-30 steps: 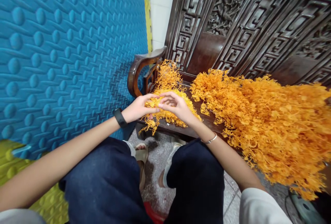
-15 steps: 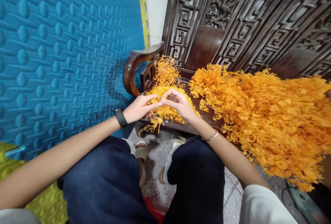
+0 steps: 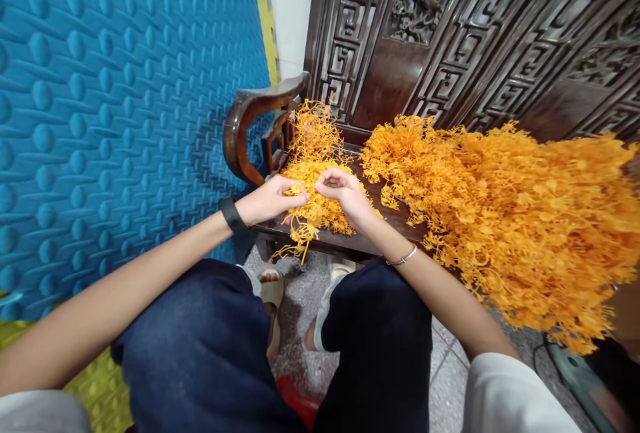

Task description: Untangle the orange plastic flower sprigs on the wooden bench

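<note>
My left hand, with a black band on its wrist, is closed on a small yellow-orange plastic flower piece between thumb and fingers. A short gap to the right, my right hand has thumb and index finger pinched together; whatever may be between them is too small to make out. Beneath both hands, a loose heap of orange plastic flower sprigs lies on the dark wooden bench seat. Some sprigs hang over the front edge below my left hand.
A big pile of orange plastic flowers covers the bench to the right. The curved wooden armrest stands at the left, and the carved backrest rises behind. Blue foam matting fills the left side.
My fingertips were touching; now the hands have parted by a small gap. The whole view has shifted slightly.
</note>
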The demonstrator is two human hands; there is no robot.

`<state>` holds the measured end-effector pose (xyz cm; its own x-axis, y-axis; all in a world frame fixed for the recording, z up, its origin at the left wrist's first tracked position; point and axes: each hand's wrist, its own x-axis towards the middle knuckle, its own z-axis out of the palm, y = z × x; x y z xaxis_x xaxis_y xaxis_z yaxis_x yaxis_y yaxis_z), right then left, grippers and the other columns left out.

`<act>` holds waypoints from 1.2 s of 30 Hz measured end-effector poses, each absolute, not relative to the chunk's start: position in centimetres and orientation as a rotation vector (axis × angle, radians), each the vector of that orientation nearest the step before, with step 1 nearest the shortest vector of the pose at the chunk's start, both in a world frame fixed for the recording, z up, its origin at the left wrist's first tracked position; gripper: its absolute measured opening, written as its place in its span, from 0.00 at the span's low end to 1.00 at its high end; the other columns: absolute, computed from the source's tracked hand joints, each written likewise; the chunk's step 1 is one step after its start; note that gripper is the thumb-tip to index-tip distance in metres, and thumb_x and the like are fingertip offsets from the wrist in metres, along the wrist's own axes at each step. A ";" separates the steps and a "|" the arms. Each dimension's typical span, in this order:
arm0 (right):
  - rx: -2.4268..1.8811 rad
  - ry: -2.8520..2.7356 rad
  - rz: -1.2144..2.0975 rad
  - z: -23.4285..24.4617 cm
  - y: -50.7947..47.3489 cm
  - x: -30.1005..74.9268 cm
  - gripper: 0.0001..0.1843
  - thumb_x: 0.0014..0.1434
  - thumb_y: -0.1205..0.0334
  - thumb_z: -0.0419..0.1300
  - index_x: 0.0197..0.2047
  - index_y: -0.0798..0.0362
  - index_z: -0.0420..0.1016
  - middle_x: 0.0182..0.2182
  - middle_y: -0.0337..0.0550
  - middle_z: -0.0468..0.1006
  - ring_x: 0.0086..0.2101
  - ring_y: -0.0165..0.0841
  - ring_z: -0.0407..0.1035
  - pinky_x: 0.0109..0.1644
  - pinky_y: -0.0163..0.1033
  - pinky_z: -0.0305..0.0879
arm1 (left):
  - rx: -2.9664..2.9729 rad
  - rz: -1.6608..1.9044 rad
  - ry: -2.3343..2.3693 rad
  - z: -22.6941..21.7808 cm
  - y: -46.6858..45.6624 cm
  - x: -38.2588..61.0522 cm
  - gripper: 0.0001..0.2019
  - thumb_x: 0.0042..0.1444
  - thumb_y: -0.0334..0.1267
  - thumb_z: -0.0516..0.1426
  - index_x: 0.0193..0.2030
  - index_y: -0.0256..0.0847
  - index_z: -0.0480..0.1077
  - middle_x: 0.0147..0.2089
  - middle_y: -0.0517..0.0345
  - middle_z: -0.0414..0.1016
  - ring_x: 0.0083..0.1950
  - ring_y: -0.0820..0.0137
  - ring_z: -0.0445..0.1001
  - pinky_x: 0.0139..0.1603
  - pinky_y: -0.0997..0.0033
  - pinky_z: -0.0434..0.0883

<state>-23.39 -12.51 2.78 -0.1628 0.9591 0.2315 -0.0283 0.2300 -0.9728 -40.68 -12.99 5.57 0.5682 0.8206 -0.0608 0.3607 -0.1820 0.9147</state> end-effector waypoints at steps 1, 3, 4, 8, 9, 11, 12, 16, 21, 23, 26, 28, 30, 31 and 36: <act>-0.952 -1.404 1.150 2.8 -12.6 -23.5 0.08 0.42 0.63 0.64 0.23 0.52 0.67 0.24 0.34 0.68 0.27 0.27 0.61 0.35 0.36 0.60 | 1.730 0.538 0.984 5.7 -13.0 -40.5 0.09 0.52 0.37 0.54 0.23 0.37 0.64 0.15 0.65 0.64 0.15 0.79 0.61 0.17 0.79 0.56; -0.950 -1.388 1.142 2.9 -12.7 -23.7 0.08 0.43 0.65 0.64 0.24 0.52 0.67 0.24 0.34 0.68 0.27 0.26 0.61 0.36 0.36 0.60 | 1.626 0.475 0.991 6.0 -13.1 -40.3 0.10 0.51 0.35 0.54 0.20 0.37 0.64 0.15 0.63 0.65 0.15 0.78 0.62 0.17 0.79 0.57; -0.942 -1.393 1.135 3.0 -12.8 -23.8 0.07 0.43 0.65 0.63 0.24 0.52 0.67 0.24 0.34 0.68 0.28 0.26 0.61 0.36 0.36 0.60 | 1.580 0.453 0.987 6.1 -13.2 -40.1 0.11 0.51 0.34 0.54 0.19 0.37 0.64 0.15 0.62 0.66 0.15 0.78 0.63 0.18 0.79 0.58; -0.939 -1.379 1.077 3.4 -12.9 -23.7 0.06 0.44 0.66 0.62 0.24 0.52 0.66 0.24 0.34 0.68 0.28 0.26 0.61 0.36 0.36 0.60 | 1.518 0.553 0.993 6.4 -13.3 -39.5 0.09 0.50 0.33 0.56 0.20 0.35 0.66 0.16 0.63 0.66 0.16 0.78 0.65 0.19 0.79 0.60; -0.951 -1.352 1.056 3.4 -12.9 -23.7 0.06 0.44 0.66 0.62 0.24 0.52 0.66 0.24 0.34 0.68 0.28 0.26 0.61 0.36 0.36 0.59 | 1.520 0.605 1.010 6.4 -13.2 -39.3 0.09 0.50 0.33 0.55 0.21 0.35 0.66 0.15 0.64 0.66 0.16 0.79 0.64 0.19 0.80 0.60; -0.973 -1.288 1.009 3.5 -12.8 -23.9 0.07 0.44 0.66 0.62 0.24 0.52 0.65 0.24 0.34 0.67 0.27 0.26 0.60 0.35 0.35 0.59 | 1.516 0.688 1.047 6.3 -13.0 -38.9 0.08 0.50 0.32 0.55 0.22 0.35 0.67 0.16 0.64 0.65 0.16 0.79 0.64 0.19 0.81 0.59; -0.981 -1.260 0.993 3.5 -12.6 -24.0 0.07 0.44 0.66 0.61 0.23 0.53 0.65 0.24 0.34 0.67 0.27 0.26 0.60 0.35 0.35 0.59 | 1.508 0.719 1.066 6.3 -12.9 -38.7 0.08 0.50 0.31 0.55 0.22 0.35 0.66 0.16 0.64 0.65 0.16 0.79 0.64 0.19 0.81 0.59; -1.032 -1.062 0.869 3.5 -10.1 -22.6 0.05 0.44 0.69 0.59 0.23 0.53 0.65 0.22 0.33 0.66 0.25 0.25 0.59 0.33 0.34 0.59 | 1.503 0.711 1.070 6.4 -13.1 -38.0 0.10 0.50 0.29 0.54 0.19 0.35 0.64 0.16 0.64 0.64 0.16 0.80 0.63 0.19 0.80 0.60; -1.142 -0.719 0.493 2.2 -5.0 -16.6 0.06 0.46 0.70 0.56 0.23 0.53 0.62 0.23 0.32 0.64 0.26 0.25 0.59 0.36 0.34 0.60 | 1.546 0.536 0.973 6.8 -14.1 -38.5 0.11 0.52 0.29 0.52 0.19 0.34 0.65 0.15 0.64 0.64 0.16 0.81 0.62 0.19 0.81 0.59; -1.197 -0.929 0.484 1.1 -3.9 -15.4 0.05 0.46 0.68 0.59 0.23 0.54 0.65 0.24 0.34 0.66 0.29 0.27 0.61 0.39 0.36 0.61 | 1.540 0.606 1.021 6.5 -13.9 -38.9 0.10 0.52 0.31 0.53 0.22 0.34 0.67 0.17 0.64 0.65 0.16 0.81 0.62 0.19 0.81 0.59; -1.327 -1.286 0.391 -0.7 -3.3 -15.9 0.03 0.47 0.66 0.60 0.24 0.54 0.69 0.31 0.41 0.70 0.37 0.34 0.63 0.45 0.42 0.61 | 1.580 0.601 1.054 5.7 -13.1 -39.7 0.09 0.52 0.35 0.55 0.24 0.33 0.67 0.22 0.63 0.68 0.18 0.81 0.64 0.20 0.80 0.60; -1.419 -1.449 0.257 -1.5 -3.2 -16.9 0.03 0.49 0.65 0.60 0.26 0.54 0.71 0.38 0.46 0.70 0.44 0.38 0.62 0.50 0.48 0.58 | 1.642 0.577 1.043 5.2 -12.6 -40.1 0.09 0.52 0.37 0.57 0.25 0.34 0.68 0.23 0.62 0.68 0.20 0.80 0.65 0.22 0.79 0.61; -1.498 -1.574 0.147 -1.8 -3.1 -17.8 0.04 0.52 0.64 0.59 0.27 0.53 0.72 0.45 0.48 0.68 0.48 0.42 0.60 0.52 0.53 0.54 | 1.694 0.543 1.020 4.9 -12.4 -40.3 0.09 0.52 0.39 0.57 0.27 0.34 0.68 0.23 0.63 0.67 0.21 0.79 0.64 0.24 0.78 0.62; -1.525 -1.619 0.101 -1.8 -3.0 -18.0 0.04 0.53 0.64 0.59 0.28 0.53 0.73 0.47 0.49 0.67 0.49 0.43 0.59 0.52 0.55 0.53 | 1.710 0.524 1.008 4.9 -12.4 -40.3 0.09 0.52 0.39 0.57 0.29 0.35 0.68 0.22 0.64 0.66 0.21 0.79 0.64 0.24 0.78 0.62; -1.549 -1.689 -0.039 -2.0 -2.4 -18.3 0.05 0.54 0.64 0.57 0.29 0.53 0.73 0.47 0.50 0.66 0.48 0.44 0.59 0.51 0.55 0.52 | 1.699 0.513 0.976 5.1 -12.6 -40.4 0.11 0.49 0.40 0.60 0.34 0.35 0.67 0.25 0.66 0.65 0.23 0.78 0.65 0.27 0.76 0.64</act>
<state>-18.34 -2.38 -2.00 0.0976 0.8141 0.5725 0.8395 0.2416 -0.4866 -40.36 -12.62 5.12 0.5735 0.8092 -0.1274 0.3546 -0.1049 0.9291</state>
